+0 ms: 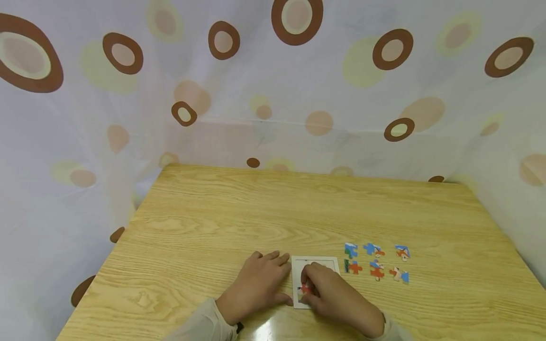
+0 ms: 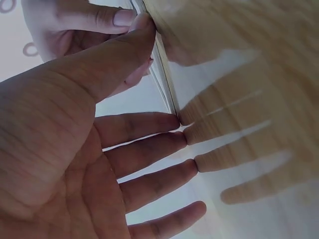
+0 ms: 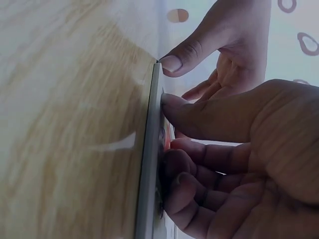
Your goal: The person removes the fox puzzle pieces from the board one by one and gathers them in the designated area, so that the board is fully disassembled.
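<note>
A white puzzle tray (image 1: 296, 274) lies flat on the wooden table with both hands at it. My left hand (image 1: 263, 282) rests beside its left edge with fingers spread and straight. In the left wrist view the thumb tip of my left hand (image 2: 75, 134) sits right at the tray's side. My right hand (image 1: 330, 293) is over the tray, its thumb and curled fingers pinching a red puzzle piece (image 1: 304, 289) low on the tray's left part. From the right wrist view, the bent fingers of my right hand (image 3: 234, 159) press close to the tray's face and hide most of the piece.
Several loose jigsaw pieces lie in two rows right of the tray, among them a blue and green piece (image 1: 351, 249) and a red piece (image 1: 377, 271). The wooden table (image 1: 239, 208) ends at a patterned curtain (image 1: 239, 137) behind and at the sides.
</note>
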Available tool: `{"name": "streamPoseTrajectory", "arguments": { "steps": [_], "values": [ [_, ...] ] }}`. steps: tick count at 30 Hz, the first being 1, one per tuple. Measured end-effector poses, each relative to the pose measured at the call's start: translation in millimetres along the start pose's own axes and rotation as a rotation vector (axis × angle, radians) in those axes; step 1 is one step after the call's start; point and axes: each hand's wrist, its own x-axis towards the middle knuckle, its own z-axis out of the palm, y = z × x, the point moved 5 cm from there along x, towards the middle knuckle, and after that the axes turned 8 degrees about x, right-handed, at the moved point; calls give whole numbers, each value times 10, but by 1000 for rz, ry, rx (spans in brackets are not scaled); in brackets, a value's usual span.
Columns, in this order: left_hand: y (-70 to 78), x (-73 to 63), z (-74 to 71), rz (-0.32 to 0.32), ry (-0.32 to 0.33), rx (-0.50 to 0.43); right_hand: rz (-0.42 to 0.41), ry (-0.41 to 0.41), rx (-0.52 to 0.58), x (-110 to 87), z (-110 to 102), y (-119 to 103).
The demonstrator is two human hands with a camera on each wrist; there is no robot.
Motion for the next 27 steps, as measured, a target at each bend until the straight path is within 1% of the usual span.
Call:
{"name": "streamPoseTrajectory", "arguments": {
  "steps": [4, 10, 13, 17, 22, 27],
  "values": [
    [12, 1, -11, -3, -6, 4, 11, 10, 18, 7, -3, -9],
    [33, -13, -2, -1, -65, -44, 31, 1, 47, 9, -10, -19],
    [41, -18, -13, 1, -78, -66, 51, -15, 81, 11, -28, -12],
    [52, -15, -18, -2, -81, -69, 55, -43, 147, 4, -56, 9],
    [50, -12, -22, -7, -71, -59, 4, -51, 253, -24, -132, 46],
    [47, -13, -1, -18, -77, -99, 6, -73, 356, -41, -182, 105]
  ]
}}
